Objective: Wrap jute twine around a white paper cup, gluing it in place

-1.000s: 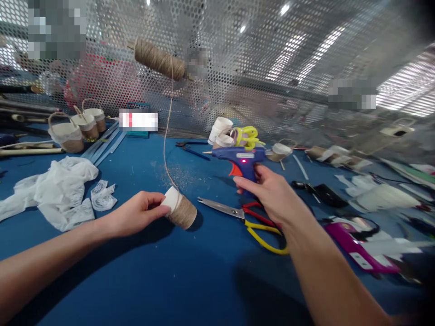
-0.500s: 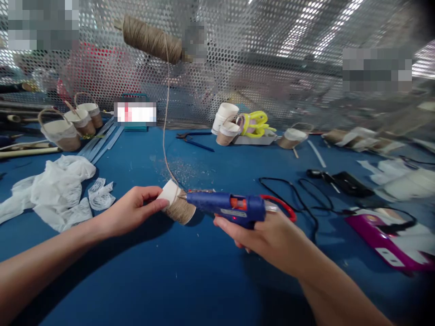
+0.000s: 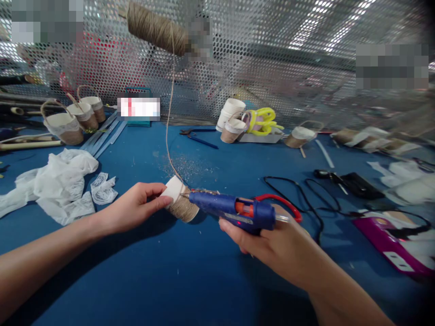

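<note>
Pinched at its white end by my left hand (image 3: pixel 144 206), a small paper cup (image 3: pixel 183 208) lies tilted over the blue table. Twine covers its lower part. My right hand (image 3: pixel 268 237) is wrapped around a blue hot glue gun (image 3: pixel 234 210) with a red light lit and a clear glue stick at its back. The gun's nozzle meets the cup near the border between bare white wall and twine. From the cup a strand of twine (image 3: pixel 168 117) runs up to a big twine spool (image 3: pixel 154 29) on the mesh panel.
White lace (image 3: pixel 64 181) is heaped at left, below twine-wrapped cups with handles (image 3: pixel 70 131). Blue pliers (image 3: pixel 200 136), stacked white cups (image 3: pixel 233 111) and a yellow coil (image 3: pixel 263 121) lie at the back. A purple power strip (image 3: pixel 380 244) and black cables (image 3: pixel 292 194) occupy the right.
The whole view has shifted slightly. The glue gun's rear has tipped down a little, while its nozzle stays at the cup. Both hands keep their hold.
</note>
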The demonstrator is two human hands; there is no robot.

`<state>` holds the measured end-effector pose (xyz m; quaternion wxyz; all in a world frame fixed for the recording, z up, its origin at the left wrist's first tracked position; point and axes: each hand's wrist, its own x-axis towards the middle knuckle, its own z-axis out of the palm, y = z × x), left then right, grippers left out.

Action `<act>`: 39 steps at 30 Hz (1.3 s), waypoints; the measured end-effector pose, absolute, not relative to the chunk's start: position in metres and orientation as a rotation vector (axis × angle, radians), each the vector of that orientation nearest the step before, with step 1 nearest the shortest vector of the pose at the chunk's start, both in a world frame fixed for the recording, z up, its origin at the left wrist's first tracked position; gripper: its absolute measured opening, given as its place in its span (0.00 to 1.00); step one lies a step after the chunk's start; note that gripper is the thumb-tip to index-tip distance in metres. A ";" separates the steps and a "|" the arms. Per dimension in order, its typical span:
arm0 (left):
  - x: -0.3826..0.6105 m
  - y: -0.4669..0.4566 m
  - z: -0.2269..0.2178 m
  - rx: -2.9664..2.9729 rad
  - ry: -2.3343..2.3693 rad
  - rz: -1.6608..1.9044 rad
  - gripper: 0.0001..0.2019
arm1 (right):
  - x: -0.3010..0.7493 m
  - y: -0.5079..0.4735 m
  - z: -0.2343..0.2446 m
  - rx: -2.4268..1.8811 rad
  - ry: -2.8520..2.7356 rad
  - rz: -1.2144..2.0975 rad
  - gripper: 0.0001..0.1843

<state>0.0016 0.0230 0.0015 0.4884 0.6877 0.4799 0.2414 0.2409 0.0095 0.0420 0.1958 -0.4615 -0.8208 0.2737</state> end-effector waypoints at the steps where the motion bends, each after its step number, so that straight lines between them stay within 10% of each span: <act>1: 0.002 0.023 0.002 1.678 1.175 0.588 0.15 | 0.240 0.009 0.042 -1.292 -2.304 0.754 0.03; 39: 0.002 0.023 0.000 1.676 1.168 0.582 0.16 | 0.238 0.000 0.038 -1.296 -2.321 0.523 0.06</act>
